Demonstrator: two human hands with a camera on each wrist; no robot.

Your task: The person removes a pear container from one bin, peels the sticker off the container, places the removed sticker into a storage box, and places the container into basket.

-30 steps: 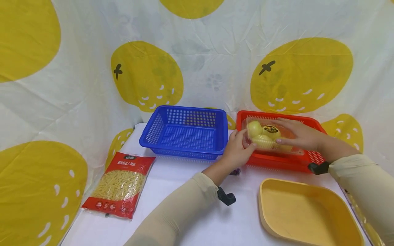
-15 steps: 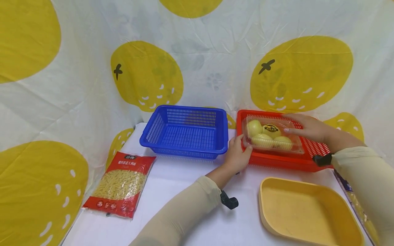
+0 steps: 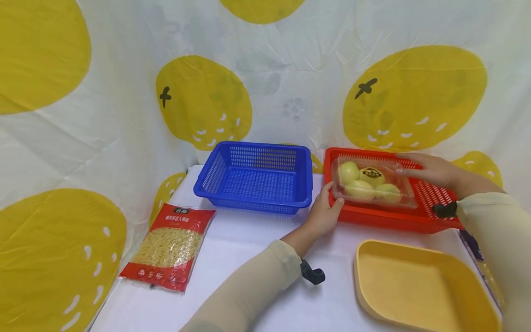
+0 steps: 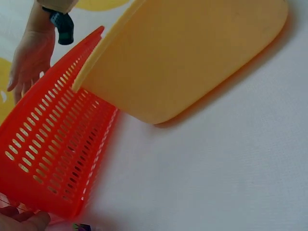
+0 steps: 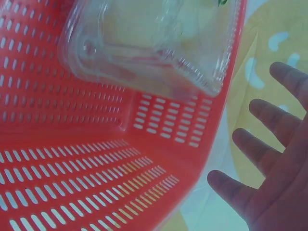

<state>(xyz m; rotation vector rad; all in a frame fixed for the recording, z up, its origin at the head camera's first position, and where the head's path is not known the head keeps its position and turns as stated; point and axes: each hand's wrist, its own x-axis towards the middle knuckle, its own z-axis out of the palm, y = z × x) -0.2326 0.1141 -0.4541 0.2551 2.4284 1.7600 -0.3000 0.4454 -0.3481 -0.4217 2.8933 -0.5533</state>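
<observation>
A clear plastic fruit box (image 3: 375, 180) with several round yellow-green fruits and a dark label lies in the left part of the red basket (image 3: 419, 216). My left hand (image 3: 325, 214) grips the basket's front left corner, its thumb on the rim close to the box. In the left wrist view, only part of the left hand (image 4: 24, 222) shows, at the lower left. My right hand (image 3: 435, 173) is over the basket's back right side, fingers straight and reaching toward the box. The right wrist view shows these right-hand fingers (image 5: 269, 149) spread outside the rim, apart from the box (image 5: 144, 48).
Left of the red basket stands a blue basket (image 3: 257, 184). A red bag of pasta (image 3: 170, 246) lies at the table's left. In front of the red basket is a yellow tub (image 3: 410, 281); a flat package (image 3: 481, 263) lies partly under the right arm.
The right hand has drawn back to the right, off the fruit box. The left hand has slid down from the box to the red basket's corner. The box stays in the basket.
</observation>
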